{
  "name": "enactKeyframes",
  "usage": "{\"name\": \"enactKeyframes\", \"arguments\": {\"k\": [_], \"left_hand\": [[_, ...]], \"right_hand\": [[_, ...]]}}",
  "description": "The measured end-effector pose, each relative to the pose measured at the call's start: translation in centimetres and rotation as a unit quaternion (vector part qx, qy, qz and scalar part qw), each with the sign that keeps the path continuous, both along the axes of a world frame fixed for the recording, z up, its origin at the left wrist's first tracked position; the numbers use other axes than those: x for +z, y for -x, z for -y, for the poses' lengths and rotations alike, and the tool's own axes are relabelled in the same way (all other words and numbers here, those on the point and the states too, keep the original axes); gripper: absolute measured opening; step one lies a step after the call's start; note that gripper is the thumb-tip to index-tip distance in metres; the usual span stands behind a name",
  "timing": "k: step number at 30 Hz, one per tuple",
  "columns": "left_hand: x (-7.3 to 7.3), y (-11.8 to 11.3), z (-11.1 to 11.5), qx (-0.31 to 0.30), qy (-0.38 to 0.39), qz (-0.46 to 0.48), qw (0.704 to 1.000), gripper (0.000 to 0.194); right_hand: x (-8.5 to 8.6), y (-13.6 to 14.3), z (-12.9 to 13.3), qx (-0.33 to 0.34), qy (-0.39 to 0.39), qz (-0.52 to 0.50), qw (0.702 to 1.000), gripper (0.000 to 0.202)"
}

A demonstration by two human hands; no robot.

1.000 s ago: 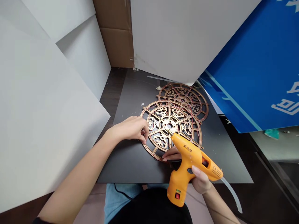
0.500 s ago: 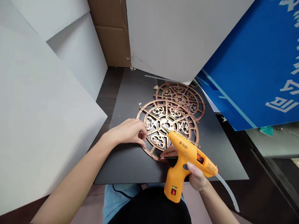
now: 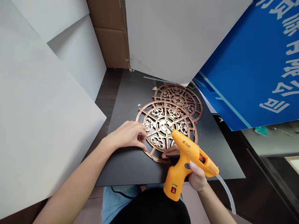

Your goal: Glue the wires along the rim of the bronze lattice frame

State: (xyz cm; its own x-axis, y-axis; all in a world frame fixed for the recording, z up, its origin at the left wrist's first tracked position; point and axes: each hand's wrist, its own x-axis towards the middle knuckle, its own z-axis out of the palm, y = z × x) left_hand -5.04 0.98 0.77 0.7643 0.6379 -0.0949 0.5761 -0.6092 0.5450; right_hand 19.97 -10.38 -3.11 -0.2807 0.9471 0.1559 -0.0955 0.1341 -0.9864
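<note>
A yellow hot glue gun (image 3: 181, 171) is gripped in my right hand (image 3: 198, 179), thumb along its side and some fingers showing by the black trigger. From its back end trails a clear glue stick (image 3: 227, 193). Its metal nozzle points over the centre of a round openwork wooden disc (image 3: 153, 151) with scrollwork and thin red wires. My left hand (image 3: 130, 135) holds this disc by its left rim, fingers curled and thumb near the edge. Behind it lies a second similar disc (image 3: 201, 107), partly covered by the first.
Both discs lie on a dark grey board (image 3: 126, 96). White panels (image 3: 51, 109) lean on the left, another white panel (image 3: 173, 40) at the back beside a cardboard box (image 3: 109, 40). A blue sign panel (image 3: 245, 74) overhangs the right side.
The glue gun has shifted slightly to the right over the disc's centre, its nozzle tilting a little. My left hand stays at the rim. The whole view has turned slightly.
</note>
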Motion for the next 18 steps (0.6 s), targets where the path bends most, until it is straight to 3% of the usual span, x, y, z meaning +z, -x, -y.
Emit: {"name": "enactKeyframes", "arguments": {"k": [8, 18], "left_hand": [[-0.6, 0.4, 1.1, -0.027, -0.005, 0.057, 0.998, 0.014], [-0.8, 0.1, 2.0, -0.027, 0.017, 0.071, 0.997, 0.017]], "right_hand": [[-0.2, -0.2, -0.1, -0.007, 0.001, 0.0, 1.0, 0.039], [-0.6, -0.3, 0.4, -0.01, 0.017, -0.002, 1.0, 0.038]]}}
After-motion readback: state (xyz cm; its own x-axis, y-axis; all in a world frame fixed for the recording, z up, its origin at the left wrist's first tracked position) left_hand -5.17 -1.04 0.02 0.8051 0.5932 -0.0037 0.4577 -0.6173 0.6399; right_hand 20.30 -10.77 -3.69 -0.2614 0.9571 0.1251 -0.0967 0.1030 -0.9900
